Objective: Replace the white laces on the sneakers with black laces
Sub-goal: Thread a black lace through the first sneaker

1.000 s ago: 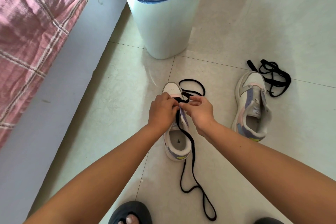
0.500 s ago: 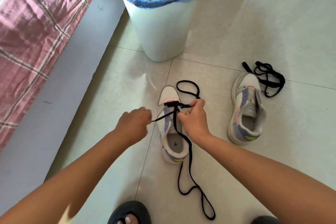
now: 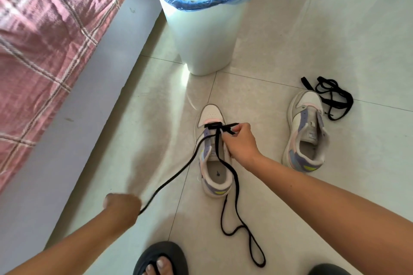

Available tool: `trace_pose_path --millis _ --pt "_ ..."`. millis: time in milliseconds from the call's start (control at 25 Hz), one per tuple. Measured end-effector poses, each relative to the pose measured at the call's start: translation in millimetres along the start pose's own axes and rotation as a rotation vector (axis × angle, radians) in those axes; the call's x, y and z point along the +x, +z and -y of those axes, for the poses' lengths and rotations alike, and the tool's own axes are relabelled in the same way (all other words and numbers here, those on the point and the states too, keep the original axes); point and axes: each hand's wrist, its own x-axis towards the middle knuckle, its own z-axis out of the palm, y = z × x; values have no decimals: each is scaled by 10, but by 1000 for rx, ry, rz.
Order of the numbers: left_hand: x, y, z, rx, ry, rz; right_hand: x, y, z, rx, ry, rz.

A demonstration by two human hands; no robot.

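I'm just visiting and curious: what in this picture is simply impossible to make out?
- Left hand, head view: motion-blurred, its fingers on the black flat lace don't show.
- White-and-lilac sneaker being laced: the right hand covers its right-side eyelets.
- White bin with blue liner: glare washes out the contents.
- Dark slipper: cut off by the bottom edge.

The left hand [image 3: 121,207] grips one end of a black lace [image 3: 178,174] drawn taut from the near sneaker [image 3: 213,152]; the right hand [image 3: 240,143] pinches the lace at the eyelets.
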Motion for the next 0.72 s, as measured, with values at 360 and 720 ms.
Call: trace_pose_path --millis 360,720 --pt "308 -1498 -598 -688 254 -774 122 -39 65 129 53 107" --pt "390 -1505 -694 -717 237 -742 303 -343 325 786 215 55"
